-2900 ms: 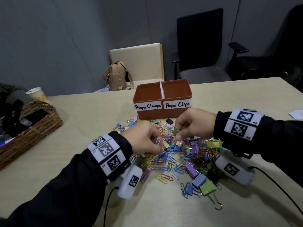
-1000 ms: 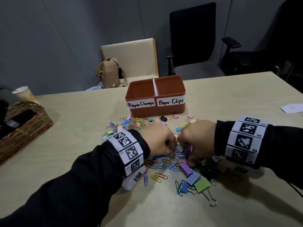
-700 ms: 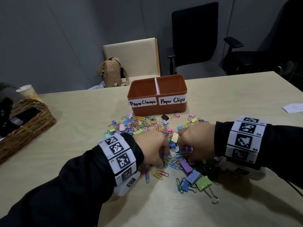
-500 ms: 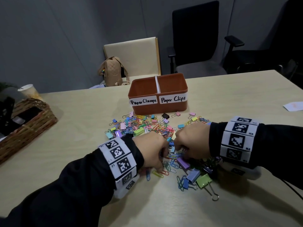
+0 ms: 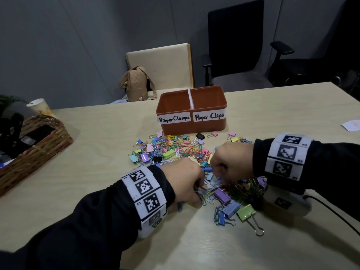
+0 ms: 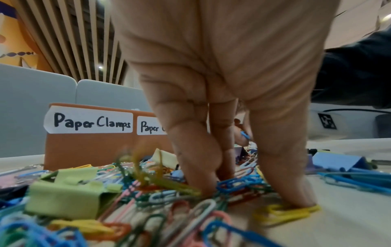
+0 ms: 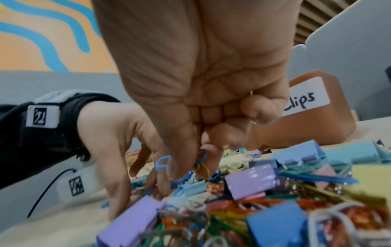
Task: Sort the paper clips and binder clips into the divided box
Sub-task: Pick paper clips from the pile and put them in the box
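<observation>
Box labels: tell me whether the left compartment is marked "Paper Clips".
No: on the box the left label reads "Paper Clamps", and the right label reads "Paper Clips".

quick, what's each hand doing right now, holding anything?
Left hand: fingers straight down, pressing into the paper clips, gripping nothing.
Right hand: curled, pinching a few paper clips.

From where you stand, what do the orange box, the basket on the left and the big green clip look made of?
Orange box: likely matte plastic, with smooth moulded walls and paper labels. Basket: woven wicker or rattan, strands visible. Green binder clip: probably painted metal, folded body, shiny bare wire handles.
</observation>
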Demonstrator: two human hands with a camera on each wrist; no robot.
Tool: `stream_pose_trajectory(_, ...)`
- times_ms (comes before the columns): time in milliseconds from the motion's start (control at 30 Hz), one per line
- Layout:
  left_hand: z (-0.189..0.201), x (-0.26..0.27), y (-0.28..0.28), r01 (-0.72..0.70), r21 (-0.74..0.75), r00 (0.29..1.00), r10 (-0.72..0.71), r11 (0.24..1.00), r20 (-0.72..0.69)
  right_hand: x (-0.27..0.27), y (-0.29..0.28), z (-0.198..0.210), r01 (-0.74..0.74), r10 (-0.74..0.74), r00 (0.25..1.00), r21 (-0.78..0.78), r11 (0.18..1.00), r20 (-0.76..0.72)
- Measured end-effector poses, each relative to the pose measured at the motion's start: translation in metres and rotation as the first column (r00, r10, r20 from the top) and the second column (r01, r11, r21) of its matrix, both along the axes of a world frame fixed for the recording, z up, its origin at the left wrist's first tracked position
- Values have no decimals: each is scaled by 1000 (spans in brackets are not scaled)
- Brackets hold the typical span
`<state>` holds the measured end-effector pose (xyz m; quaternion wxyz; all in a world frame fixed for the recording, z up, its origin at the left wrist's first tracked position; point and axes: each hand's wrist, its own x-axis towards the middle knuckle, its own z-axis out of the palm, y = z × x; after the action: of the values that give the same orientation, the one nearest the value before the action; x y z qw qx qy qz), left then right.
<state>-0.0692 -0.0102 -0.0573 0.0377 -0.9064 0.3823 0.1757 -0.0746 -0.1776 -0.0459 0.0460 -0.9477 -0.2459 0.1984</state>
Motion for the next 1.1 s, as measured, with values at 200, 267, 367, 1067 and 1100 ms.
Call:
stream_pose_trajectory(200, 2, 3, -8, 41, -47, 999, -41, 998, -15, 8, -13, 13, 151, -154, 988, 157, 976, 3)
stream_pose_trajectory(267, 2, 6, -9, 56, -51, 998, -56, 997, -6, 8, -17, 14, 207, -207, 978, 211, 955, -26)
stream_pose_trajectory(367, 1, 8, -9, 61, -40, 998, -60, 997, 9, 7, -22, 13, 271, -251, 962, 282, 920, -104)
stream_pose_trajectory(1067, 16, 35, 31, -273, -300, 951, 209, 914, -228, -5, 16, 10, 161, -163, 983, -31, 987, -83)
stream_pose_trajectory(1100, 16, 35, 32, -275, -308, 950, 209, 911, -230, -9, 21, 9, 117, -121, 992, -149, 982, -17)
